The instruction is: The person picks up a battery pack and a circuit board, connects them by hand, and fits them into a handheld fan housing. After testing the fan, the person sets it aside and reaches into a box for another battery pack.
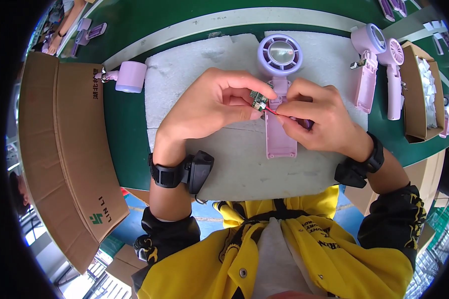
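My left hand (204, 105) holds a small green circuit board (257, 101) between thumb and index finger. A white connector on the board meets thin red and dark wires (271, 110). My right hand (324, 112) pinches those wires close to the connector. Partly hidden by its fingers is a dark, rounded thing (309, 124) I cannot make out. Under both hands a handheld fan (280, 55) lies on the foam, its round lilac head pointing away from me. The open pink handle shell (281, 143) extends toward me, its upper part covered by my fingers.
White foam sheets (172, 65) cover the green table (127, 164). A fan head (130, 77) lies at the left beside a large cardboard box (77, 144). Two more fans (366, 79) are at the right, next to a carton (415, 119) of white pieces. Another person's arm (65, 25) shows far left.
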The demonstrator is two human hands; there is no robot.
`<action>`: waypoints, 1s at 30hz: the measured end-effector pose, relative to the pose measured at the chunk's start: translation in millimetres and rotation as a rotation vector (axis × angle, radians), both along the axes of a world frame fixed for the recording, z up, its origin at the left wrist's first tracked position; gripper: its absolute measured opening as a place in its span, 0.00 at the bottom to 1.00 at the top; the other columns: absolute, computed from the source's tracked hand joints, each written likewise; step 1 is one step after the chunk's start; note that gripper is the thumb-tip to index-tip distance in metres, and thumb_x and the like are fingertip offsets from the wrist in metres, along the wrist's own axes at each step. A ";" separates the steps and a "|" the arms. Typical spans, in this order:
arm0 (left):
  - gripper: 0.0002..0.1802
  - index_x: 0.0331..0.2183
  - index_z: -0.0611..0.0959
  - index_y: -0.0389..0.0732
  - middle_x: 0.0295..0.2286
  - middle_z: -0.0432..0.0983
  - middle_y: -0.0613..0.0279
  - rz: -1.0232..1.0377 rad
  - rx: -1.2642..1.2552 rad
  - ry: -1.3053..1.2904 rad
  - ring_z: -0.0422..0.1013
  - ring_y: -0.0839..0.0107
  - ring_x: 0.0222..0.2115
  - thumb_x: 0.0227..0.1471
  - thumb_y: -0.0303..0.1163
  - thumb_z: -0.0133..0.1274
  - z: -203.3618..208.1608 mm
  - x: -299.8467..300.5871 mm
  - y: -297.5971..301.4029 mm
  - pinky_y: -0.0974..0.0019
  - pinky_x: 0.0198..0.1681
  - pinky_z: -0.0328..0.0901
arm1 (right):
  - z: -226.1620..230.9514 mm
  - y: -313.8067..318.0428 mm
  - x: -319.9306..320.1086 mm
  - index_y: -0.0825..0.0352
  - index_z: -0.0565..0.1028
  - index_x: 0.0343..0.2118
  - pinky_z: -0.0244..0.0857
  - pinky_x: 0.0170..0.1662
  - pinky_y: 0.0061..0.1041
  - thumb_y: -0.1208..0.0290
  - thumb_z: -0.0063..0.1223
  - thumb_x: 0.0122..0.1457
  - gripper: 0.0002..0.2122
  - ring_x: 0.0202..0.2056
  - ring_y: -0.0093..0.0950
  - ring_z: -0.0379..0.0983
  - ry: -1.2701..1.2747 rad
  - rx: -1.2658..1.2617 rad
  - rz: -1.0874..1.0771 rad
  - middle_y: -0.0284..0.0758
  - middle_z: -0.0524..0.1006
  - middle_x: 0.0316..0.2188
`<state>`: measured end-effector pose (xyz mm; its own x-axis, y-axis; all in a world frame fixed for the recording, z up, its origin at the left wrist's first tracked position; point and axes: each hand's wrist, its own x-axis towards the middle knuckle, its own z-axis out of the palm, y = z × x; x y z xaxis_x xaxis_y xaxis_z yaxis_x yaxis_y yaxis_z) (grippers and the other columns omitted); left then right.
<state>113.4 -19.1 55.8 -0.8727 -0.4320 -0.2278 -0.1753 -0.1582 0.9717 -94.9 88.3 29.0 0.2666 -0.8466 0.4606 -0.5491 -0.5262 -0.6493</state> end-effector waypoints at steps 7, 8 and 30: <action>0.19 0.41 0.79 0.35 0.33 0.76 0.66 0.054 0.016 -0.065 0.73 0.80 0.34 0.45 0.12 0.58 4.3 1.0 -0.7 0.76 0.39 0.69 | 2.1 -0.7 -1.1 0.66 0.80 0.26 0.60 0.18 0.22 0.81 0.64 0.42 0.07 0.17 0.24 0.67 0.042 -0.057 0.006 0.31 0.71 0.24; 0.18 0.41 0.78 0.36 0.31 0.77 0.66 0.066 0.018 -0.040 0.73 0.81 0.34 0.46 0.12 0.58 3.5 1.1 -1.1 0.76 0.38 0.69 | 2.6 -1.3 -1.4 0.66 0.80 0.26 0.60 0.18 0.22 0.81 0.64 0.42 0.07 0.17 0.24 0.67 0.045 -0.059 0.009 0.31 0.71 0.24; 0.16 0.37 0.79 0.36 0.29 0.75 0.69 0.089 -0.076 -0.033 0.72 0.82 0.29 0.44 0.15 0.61 5.8 -4.0 6.3 0.77 0.34 0.68 | -0.2 -1.1 -0.2 0.67 0.76 0.22 0.61 0.18 0.23 0.81 0.63 0.39 0.07 0.16 0.25 0.66 0.164 -0.201 -0.065 0.31 0.69 0.23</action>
<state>109.4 -12.9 61.7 -0.8227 -0.5243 -0.2196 -0.1962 -0.1008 0.9754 -95.1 87.2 28.9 0.2995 -0.7606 0.5761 -0.6750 -0.5956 -0.4354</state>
